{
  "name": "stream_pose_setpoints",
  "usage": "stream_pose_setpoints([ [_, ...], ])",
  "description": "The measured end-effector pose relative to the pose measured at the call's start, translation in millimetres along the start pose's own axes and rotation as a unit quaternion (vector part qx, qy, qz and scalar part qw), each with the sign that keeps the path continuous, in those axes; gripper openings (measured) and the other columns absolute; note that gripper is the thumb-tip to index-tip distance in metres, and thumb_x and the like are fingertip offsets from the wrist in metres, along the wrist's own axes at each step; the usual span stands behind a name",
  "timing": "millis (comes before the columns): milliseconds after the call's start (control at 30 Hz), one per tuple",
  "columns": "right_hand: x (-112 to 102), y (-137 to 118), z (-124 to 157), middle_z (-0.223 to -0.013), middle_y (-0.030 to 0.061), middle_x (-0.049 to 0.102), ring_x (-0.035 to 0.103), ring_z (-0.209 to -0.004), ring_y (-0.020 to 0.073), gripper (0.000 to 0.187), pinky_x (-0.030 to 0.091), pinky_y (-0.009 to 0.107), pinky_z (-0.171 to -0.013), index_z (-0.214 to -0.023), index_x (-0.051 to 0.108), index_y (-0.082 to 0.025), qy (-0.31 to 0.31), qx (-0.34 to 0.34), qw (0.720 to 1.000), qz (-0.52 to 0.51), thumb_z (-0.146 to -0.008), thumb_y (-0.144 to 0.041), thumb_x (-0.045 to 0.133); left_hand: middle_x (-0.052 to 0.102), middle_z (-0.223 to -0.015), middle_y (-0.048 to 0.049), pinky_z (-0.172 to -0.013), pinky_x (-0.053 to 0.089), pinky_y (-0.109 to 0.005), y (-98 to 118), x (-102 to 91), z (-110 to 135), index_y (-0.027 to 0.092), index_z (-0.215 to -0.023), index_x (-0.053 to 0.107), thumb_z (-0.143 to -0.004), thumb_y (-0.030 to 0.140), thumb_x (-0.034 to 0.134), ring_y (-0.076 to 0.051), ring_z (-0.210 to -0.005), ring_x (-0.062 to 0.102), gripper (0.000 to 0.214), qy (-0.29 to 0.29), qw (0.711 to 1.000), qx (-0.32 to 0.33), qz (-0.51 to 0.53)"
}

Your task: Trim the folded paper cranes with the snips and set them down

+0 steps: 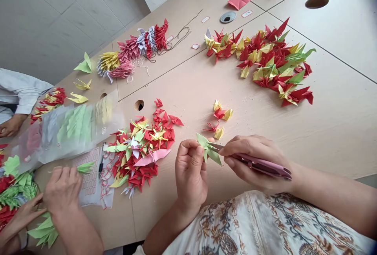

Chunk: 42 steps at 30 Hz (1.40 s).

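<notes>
My left hand [193, 172] pinches a light green origami crane [212, 155] between thumb and fingertips, close in front of my body. In my right hand [259, 160] is a pink utility knife [262, 165], with its blade [216, 145] pointing left and meeting the folded green paper. Whether the blade tip lies inside a fold or only against it, I cannot tell. Just beyond my hands, a few small red and yellow cranes [219, 114] lie on the table. To the left of my left hand sits a heap of mostly red cranes [144, 149].
A long pile of red, yellow and green cranes [265, 58] spreads at the far right. Strung cranes [138, 48] lie at the back left. Plastic bags [79, 125] and a label sheet [90, 170] are on the left, near another person's hands [63, 188]. The table has holes [139, 105].
</notes>
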State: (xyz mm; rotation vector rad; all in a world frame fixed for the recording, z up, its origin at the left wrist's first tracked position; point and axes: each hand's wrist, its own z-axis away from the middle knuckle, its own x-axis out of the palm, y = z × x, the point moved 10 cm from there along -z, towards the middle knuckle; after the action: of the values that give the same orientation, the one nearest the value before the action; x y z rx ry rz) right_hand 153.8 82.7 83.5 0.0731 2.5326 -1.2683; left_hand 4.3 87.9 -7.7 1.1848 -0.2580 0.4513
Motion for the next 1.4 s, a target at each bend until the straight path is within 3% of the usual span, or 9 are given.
stream_pose_setpoints([
  [267, -1, 8, 4, -0.082, -0.0010, 0.074, 0.066, -0.065, 0.0084, 0.021, 0.052, 0.019, -0.062, -0.110, 0.062, -0.023, 0.000, 0.041, 0.997, -0.072, -0.094, -0.009, 0.062, 0.074, -0.077, 0.0031, -0.066, 0.058, -0.014, -2, 1.7, -1, 0.024, -0.084, 0.070, -0.075, 0.034, 0.092, -0.008, -0.070, 0.070, 0.026, -0.016, 0.999, -0.027, 0.024],
  [467, 0, 16, 5, -0.082, -0.0011, 0.073, 0.065, -0.064, 0.0097, 0.022, 0.052, 0.021, -0.060, -0.110, 0.066, -0.025, 0.005, 0.079, 0.990, -0.117, -0.093, -0.010, 0.067, 0.078, -0.084, 0.0016, -0.067, 0.059, -0.013, -6, 4.4, -2, 0.023, -0.084, 0.070, -0.072, 0.029, 0.094, -0.008, -0.074, 0.073, 0.027, -0.026, 0.997, -0.051, 0.059],
  [667, -3, 24, 6, -0.078, -0.0002, 0.072, 0.063, -0.059, 0.0104, 0.014, 0.052, 0.020, -0.053, -0.103, 0.070, -0.023, 0.024, 0.144, 0.973, -0.177, -0.093, -0.014, 0.070, 0.078, -0.080, 0.0035, -0.061, 0.059, -0.012, -11, 12.3, -2, 0.024, -0.085, 0.072, -0.070, 0.025, 0.094, -0.006, -0.065, 0.071, 0.027, -0.052, 0.990, -0.095, 0.094],
  [767, -3, 30, 8, -0.076, -0.0013, 0.070, 0.058, -0.054, 0.0079, 0.005, 0.048, 0.018, -0.047, -0.101, 0.071, -0.024, 0.032, 0.179, 0.959, -0.217, -0.096, -0.022, 0.070, 0.076, -0.076, 0.0050, -0.064, 0.061, -0.013, -16, 17.7, 0, 0.023, -0.085, 0.073, -0.069, 0.022, 0.095, -0.006, -0.064, 0.071, 0.027, -0.068, 0.980, -0.136, 0.127],
  [833, -2, 35, 10, -0.075, -0.0014, 0.069, 0.057, -0.053, 0.0076, 0.009, 0.048, 0.018, -0.046, -0.101, 0.071, -0.024, 0.038, 0.202, 0.949, -0.239, -0.098, -0.032, 0.069, 0.077, -0.077, 0.0052, -0.067, 0.062, -0.013, -18, 20.6, 0, 0.023, -0.085, 0.073, -0.071, 0.020, 0.095, -0.005, -0.066, 0.072, 0.026, -0.076, 0.976, -0.147, 0.144],
  [1067, -2, 44, 9, -0.073, 0.0002, 0.067, 0.055, -0.053, 0.0088, 0.023, 0.047, 0.020, -0.045, -0.097, 0.072, -0.021, 0.055, 0.244, 0.936, -0.248, -0.095, -0.044, 0.073, 0.077, -0.084, 0.0063, -0.068, 0.062, -0.013, -3, 17.7, -1, 0.026, -0.089, 0.074, -0.080, 0.019, 0.088, -0.005, -0.070, 0.072, 0.018, -0.081, 0.989, -0.052, 0.111],
  [1167, -3, 44, 8, -0.073, 0.0009, 0.068, 0.056, -0.053, 0.0092, 0.023, 0.048, 0.020, -0.045, -0.095, 0.072, -0.021, 0.055, 0.241, 0.940, -0.235, -0.095, -0.043, 0.073, 0.076, -0.082, 0.0048, -0.068, 0.060, -0.013, 3, 14.9, 0, 0.026, -0.090, 0.076, -0.083, 0.029, 0.086, -0.006, -0.070, 0.071, 0.012, -0.077, 0.994, -0.010, 0.076],
  [1267, -3, 42, 7, -0.074, 0.0012, 0.070, 0.057, -0.052, 0.0093, 0.017, 0.047, 0.020, -0.045, -0.096, 0.072, -0.021, 0.051, 0.230, 0.947, -0.220, -0.095, -0.038, 0.073, 0.076, -0.086, 0.0005, -0.070, 0.059, -0.017, 8, 14.5, 0, 0.024, -0.092, 0.077, -0.079, 0.042, 0.088, -0.009, -0.075, 0.071, 0.025, -0.079, 0.996, 0.023, 0.040],
  [1400, -5, 38, 5, -0.076, 0.0010, 0.072, 0.057, -0.052, 0.0090, 0.006, 0.048, 0.021, -0.046, -0.097, 0.072, -0.021, 0.047, 0.197, 0.961, -0.188, -0.094, -0.025, 0.073, 0.076, -0.086, -0.0014, -0.071, 0.057, -0.020, 10, 12.1, 0, 0.024, -0.094, 0.077, -0.067, 0.040, 0.096, -0.012, -0.074, 0.069, 0.038, -0.064, 0.997, 0.035, 0.014],
])
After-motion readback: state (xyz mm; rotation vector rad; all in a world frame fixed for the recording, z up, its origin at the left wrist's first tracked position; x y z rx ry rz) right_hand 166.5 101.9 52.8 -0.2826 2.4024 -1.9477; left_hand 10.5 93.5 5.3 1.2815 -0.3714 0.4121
